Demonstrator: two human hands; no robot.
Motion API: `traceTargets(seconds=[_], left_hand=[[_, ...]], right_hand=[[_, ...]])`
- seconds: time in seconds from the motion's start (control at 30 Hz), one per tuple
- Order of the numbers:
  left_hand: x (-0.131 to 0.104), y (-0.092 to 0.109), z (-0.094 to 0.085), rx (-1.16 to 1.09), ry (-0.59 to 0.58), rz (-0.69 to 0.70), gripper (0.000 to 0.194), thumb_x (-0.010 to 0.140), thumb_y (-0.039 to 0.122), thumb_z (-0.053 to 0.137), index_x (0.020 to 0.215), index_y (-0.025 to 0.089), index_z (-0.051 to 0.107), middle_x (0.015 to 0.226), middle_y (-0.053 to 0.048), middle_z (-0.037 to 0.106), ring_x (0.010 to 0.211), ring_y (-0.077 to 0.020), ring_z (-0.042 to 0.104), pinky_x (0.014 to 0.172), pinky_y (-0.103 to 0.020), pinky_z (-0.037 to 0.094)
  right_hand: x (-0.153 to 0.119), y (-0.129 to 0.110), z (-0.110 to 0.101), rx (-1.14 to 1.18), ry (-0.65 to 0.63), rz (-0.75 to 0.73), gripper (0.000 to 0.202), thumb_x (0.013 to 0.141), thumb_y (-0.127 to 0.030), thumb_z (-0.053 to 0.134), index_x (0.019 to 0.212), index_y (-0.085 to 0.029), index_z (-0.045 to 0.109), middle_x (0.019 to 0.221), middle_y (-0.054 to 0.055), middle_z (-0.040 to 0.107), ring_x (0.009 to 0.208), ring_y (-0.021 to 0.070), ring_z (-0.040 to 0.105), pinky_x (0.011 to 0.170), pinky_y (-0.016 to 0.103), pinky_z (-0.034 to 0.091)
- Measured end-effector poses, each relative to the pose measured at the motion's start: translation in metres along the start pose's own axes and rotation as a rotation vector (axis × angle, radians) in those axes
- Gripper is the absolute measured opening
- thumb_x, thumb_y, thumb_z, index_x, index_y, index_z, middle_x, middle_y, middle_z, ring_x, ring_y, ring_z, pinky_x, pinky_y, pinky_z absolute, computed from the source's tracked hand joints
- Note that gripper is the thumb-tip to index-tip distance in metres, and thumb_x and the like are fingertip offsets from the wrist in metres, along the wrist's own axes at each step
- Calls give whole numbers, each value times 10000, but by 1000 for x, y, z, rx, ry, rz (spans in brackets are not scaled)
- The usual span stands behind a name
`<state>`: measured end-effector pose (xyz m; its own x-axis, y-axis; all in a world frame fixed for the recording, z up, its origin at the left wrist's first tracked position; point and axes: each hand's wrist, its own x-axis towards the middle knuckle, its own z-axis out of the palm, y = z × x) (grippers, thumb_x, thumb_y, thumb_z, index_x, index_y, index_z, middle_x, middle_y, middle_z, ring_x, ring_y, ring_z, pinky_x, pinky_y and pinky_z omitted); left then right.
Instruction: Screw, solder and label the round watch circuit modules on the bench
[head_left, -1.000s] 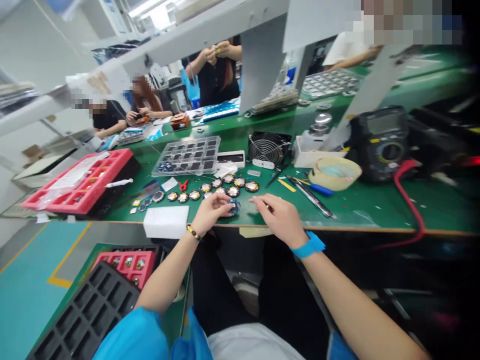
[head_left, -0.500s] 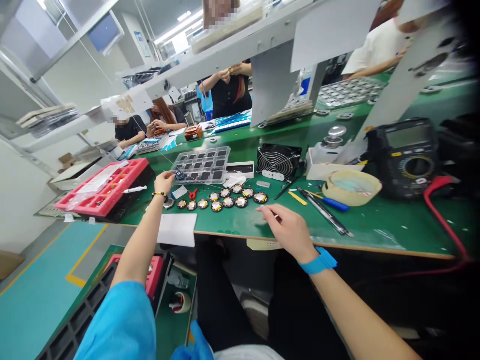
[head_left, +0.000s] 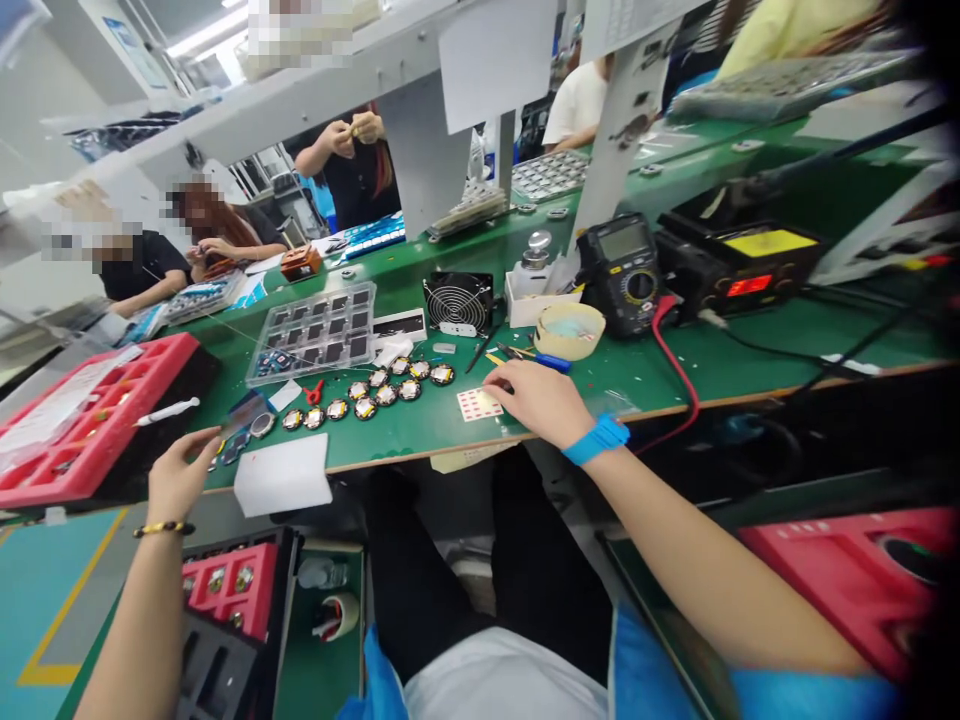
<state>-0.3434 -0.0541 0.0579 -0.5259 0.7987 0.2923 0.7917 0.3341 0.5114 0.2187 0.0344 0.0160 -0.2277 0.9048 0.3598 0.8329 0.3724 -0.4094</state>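
My left hand (head_left: 182,470) is at the table's left front edge, thumb and fingers pinched at a thin dark flat piece (head_left: 246,411), blurred. Beneath and beside it lie small dark parts (head_left: 235,447) and a round grey disc (head_left: 262,425). My right hand (head_left: 541,402) is low over the table, its fingers closed at the right edge of a white card with rows of red marks (head_left: 478,404). Between the hands, several round black-rimmed modules (head_left: 386,395) lie in loose rows. Behind them is a clear compartment tray (head_left: 315,335) with dark squares inside.
Left is a red foam tray (head_left: 97,410) with a white syringe (head_left: 169,411). Farther back are a fan (head_left: 458,300), a tape roll (head_left: 568,330), a multimeter (head_left: 621,275) and a powered unit (head_left: 739,262). White paper (head_left: 283,475) overhangs the front edge. Co-workers sit opposite.
My left hand has drawn back from the compartment tray toward the front left edge. The marked card now shows under my right fingers. The view has turned right.
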Motion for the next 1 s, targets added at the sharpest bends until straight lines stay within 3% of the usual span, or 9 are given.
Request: traceTargets(seconds=[0.13,0.27,0.33,0.47,0.63,0.77,0.87,1.0], left_hand=[[-18,-18,-8,-1,17,-36,376,779,586,667,1033,327,765,947,18,816,905,-288,746,936,-466,589],[-26,-20,-11,22,-37,0,501,818,577,608,1115,206,765,1115,-97,815,1025,-300,739,912,-413,591],[-25,-21,-10,30,-85,18,507,845,566,604,1143,187,761,1186,-104,804,1068,-275,734,906,-362,587],[-19,-25,0,79,-143,1,435,872,511,637,1149,200,764,1099,-82,809,973,-242,735,850,-324,576],[-12,-21,14,165,-110,-33,376,843,481,703,1063,181,762,1067,-123,755,1004,-285,703,960,-388,539],[-7,-15,14,156,-107,-69,339,763,444,775,961,178,706,1025,-119,743,989,-296,711,951,-400,554],[-10,-11,8,113,-76,-100,367,723,406,796,976,191,639,1009,-88,745,960,-285,723,935,-415,580],[-21,-1,6,-36,27,-114,333,795,414,706,1028,196,608,985,-70,728,968,-274,740,947,-446,604]], right_hand=[[4,-7,8,-99,-27,-80,176,991,-288,670,877,-228,791,998,55,785,978,236,697,650,323,400],[16,-3,14,-155,-71,-96,160,947,-275,685,842,-238,801,908,67,787,809,236,684,600,346,344],[23,1,18,-188,-118,-52,133,912,-307,728,818,-249,803,860,85,784,719,234,650,581,362,311],[29,7,23,-181,-176,-71,131,889,-313,743,784,-261,802,868,124,789,656,208,604,581,390,327],[17,4,24,-222,-72,-112,161,852,-321,675,775,-252,798,850,103,798,622,236,627,541,358,314],[10,1,24,-198,29,-90,247,880,-329,597,892,-227,821,896,101,820,739,280,719,561,351,398],[6,1,19,-75,70,6,274,925,-328,574,961,-214,820,910,86,831,831,278,765,628,342,476],[-4,-1,11,171,111,91,219,943,-295,599,968,-209,799,927,58,831,872,247,781,739,328,543]])
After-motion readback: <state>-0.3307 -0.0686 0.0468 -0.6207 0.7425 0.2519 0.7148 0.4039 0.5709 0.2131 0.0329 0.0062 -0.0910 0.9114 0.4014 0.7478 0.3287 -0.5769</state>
